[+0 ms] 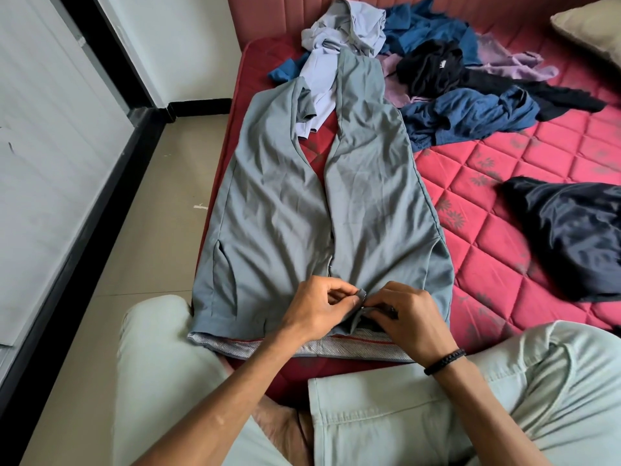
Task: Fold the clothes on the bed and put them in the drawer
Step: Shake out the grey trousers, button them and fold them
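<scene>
Pale green trousers on the wearer's own legs nearest the lens, knees drawn up at the bed edge. Just beyond, grey trousers spread flat on the red quilted mattress, waistband toward the camera, legs running away and slightly parted. Left hand pinching a small tab of the fly; right hand curled on the opposite flap at the waistband (fastening the closure, by the look of it). Black braided wristband on the right wrist.

Progress: early. Grey trousers laid out, not yet folded. Beyond the leg ends, an unsorted heap: lilac-grey garment, blue clothes, black garment, mauve piece. Dark navy satin-like garment lying apart on the right. Pillow at top right. No folded pile in sight, no drawer in view; nearly everything left to do.
</scene>
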Demonstrator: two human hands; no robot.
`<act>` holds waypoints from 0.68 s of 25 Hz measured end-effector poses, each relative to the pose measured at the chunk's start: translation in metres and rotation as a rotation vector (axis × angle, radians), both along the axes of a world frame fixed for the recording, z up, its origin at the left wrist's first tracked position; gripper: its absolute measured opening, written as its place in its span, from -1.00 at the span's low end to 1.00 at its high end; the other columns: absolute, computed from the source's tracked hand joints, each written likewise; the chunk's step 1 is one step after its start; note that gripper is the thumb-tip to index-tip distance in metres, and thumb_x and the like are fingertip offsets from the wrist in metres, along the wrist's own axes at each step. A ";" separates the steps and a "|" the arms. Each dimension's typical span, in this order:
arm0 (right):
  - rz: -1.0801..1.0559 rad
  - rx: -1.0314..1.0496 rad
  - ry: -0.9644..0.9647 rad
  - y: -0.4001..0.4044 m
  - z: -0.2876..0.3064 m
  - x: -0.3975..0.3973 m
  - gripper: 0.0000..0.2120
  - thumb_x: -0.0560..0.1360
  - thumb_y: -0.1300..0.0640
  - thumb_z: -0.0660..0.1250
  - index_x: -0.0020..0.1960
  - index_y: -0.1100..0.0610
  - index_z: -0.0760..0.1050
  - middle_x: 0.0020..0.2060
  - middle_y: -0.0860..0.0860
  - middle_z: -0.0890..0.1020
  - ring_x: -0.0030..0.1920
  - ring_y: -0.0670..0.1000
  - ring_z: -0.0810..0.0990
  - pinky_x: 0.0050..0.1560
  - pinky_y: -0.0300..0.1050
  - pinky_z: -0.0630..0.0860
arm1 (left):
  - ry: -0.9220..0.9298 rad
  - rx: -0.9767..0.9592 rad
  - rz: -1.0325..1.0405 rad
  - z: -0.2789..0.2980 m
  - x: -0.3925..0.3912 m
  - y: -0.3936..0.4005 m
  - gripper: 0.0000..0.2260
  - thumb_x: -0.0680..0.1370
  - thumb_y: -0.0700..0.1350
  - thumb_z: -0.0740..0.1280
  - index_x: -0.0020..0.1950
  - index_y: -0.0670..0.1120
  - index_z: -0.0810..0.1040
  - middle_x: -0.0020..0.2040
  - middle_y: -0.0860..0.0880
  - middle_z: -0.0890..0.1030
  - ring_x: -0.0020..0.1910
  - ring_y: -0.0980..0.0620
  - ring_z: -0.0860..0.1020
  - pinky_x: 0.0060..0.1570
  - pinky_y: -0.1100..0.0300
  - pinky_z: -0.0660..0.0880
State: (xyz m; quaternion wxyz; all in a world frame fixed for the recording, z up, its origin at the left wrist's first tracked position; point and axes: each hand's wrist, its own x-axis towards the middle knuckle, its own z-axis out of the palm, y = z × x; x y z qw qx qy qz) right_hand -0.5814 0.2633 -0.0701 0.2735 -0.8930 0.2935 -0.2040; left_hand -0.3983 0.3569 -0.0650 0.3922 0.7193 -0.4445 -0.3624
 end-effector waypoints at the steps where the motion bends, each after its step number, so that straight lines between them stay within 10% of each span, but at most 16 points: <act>1: -0.024 -0.011 -0.008 0.002 0.000 0.001 -0.85 0.39 0.12 0.58 -0.09 -0.06 0.68 -0.21 -0.15 0.63 -0.19 -0.10 0.64 -0.22 0.01 0.60 | -0.020 -0.009 0.003 0.001 -0.001 0.001 -0.89 0.52 -0.14 0.51 0.04 -0.05 0.77 -0.29 0.13 0.69 -0.35 0.33 0.57 -0.23 0.44 0.47; 8: -0.071 -0.001 -0.029 0.006 0.002 0.000 -0.58 0.31 0.16 0.61 0.04 -0.12 0.51 -0.25 -0.16 0.66 -0.18 -0.07 0.67 -0.18 0.04 0.63 | -0.206 -0.125 -0.076 0.006 -0.004 0.004 -0.87 0.52 -0.12 0.49 0.05 -0.05 0.76 -0.09 0.07 0.76 -0.15 0.27 0.66 -0.07 0.43 0.50; 17: -0.014 -0.081 0.052 0.007 0.005 -0.003 -0.75 0.46 0.05 0.46 0.13 -0.10 0.65 -0.19 -0.14 0.55 -0.13 -0.02 0.63 -0.23 0.03 0.60 | -0.529 -0.190 -0.351 0.003 0.003 0.002 -0.86 0.58 -0.20 0.36 0.09 -0.08 0.69 -0.09 -0.01 0.60 -0.09 -0.03 0.60 -0.01 0.05 0.55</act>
